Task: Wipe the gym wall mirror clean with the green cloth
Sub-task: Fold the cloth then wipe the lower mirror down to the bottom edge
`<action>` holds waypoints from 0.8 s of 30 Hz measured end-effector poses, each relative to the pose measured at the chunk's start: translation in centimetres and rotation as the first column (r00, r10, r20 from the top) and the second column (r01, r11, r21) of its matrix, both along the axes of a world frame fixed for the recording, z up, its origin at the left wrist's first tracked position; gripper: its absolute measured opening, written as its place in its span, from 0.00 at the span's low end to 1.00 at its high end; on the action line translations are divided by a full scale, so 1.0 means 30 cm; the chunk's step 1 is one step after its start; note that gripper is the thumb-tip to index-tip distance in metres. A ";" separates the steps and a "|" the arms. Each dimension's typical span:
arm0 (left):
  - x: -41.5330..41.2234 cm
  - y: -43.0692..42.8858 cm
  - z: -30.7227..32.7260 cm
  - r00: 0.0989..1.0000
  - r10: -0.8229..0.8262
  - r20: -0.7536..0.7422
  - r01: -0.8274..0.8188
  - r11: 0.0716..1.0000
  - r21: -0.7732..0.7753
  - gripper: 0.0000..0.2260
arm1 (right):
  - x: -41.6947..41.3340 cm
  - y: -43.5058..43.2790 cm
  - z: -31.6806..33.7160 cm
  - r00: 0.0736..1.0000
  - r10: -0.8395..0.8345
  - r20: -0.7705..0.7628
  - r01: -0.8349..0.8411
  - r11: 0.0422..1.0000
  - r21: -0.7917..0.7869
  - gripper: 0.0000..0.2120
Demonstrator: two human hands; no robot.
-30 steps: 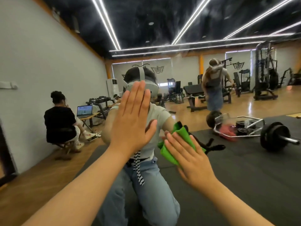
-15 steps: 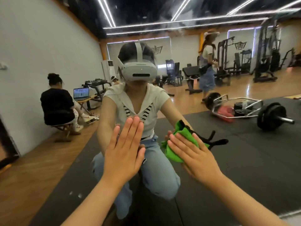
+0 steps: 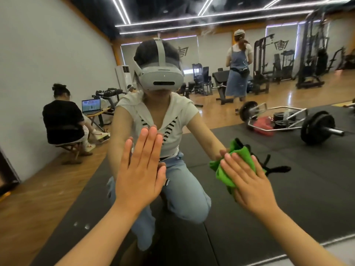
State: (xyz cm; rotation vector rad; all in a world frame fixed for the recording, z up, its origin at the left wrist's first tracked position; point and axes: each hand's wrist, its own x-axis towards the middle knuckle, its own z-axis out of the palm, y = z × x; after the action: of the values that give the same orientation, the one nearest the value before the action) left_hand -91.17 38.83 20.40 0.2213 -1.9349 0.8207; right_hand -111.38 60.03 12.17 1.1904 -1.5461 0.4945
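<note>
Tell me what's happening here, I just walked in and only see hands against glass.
A person crouched in front of a gym wall mirror is wiping it. The right hand presses a bunched green cloth flat against the glass, fingers spread over it. The left hand lies open and flat on the mirror beside it, holding nothing. The reflection shows the person wearing a grey headset, with a barbell on the black mats behind.

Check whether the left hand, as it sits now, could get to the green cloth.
Probably yes. The left hand lies flat and open on the mirror, with only bare glass between it and the green cloth. The right hand presses most of the cloth to the glass, leaving its left edge exposed.
</note>
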 end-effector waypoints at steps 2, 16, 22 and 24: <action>0.002 -0.001 -0.001 1.000 -0.002 -0.006 0.002 1.000 -0.001 0.31 | -0.038 0.041 0.063 0.959 0.012 0.282 0.053 0.973 -0.224 0.35; 0.011 0.001 0.013 1.000 0.018 0.018 -0.018 1.000 -0.011 0.32 | -0.093 0.070 0.327 0.847 0.234 0.477 0.055 0.855 -0.516 0.30; 0.040 0.067 0.111 0.968 -0.168 0.186 0.172 0.985 -0.006 0.34 | 0.051 -0.084 0.460 0.936 0.139 0.324 -0.005 0.924 -0.383 0.29; 0.012 0.113 0.251 0.926 -0.245 0.285 0.298 0.941 -0.158 0.32 | 0.016 -0.048 0.492 0.991 0.107 0.079 -0.096 0.986 -0.135 0.28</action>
State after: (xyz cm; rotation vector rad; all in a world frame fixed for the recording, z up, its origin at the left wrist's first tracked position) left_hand -90.80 42.22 27.93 -0.2884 -2.0500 0.8813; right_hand -110.91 58.59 26.93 1.1632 -1.5058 0.7123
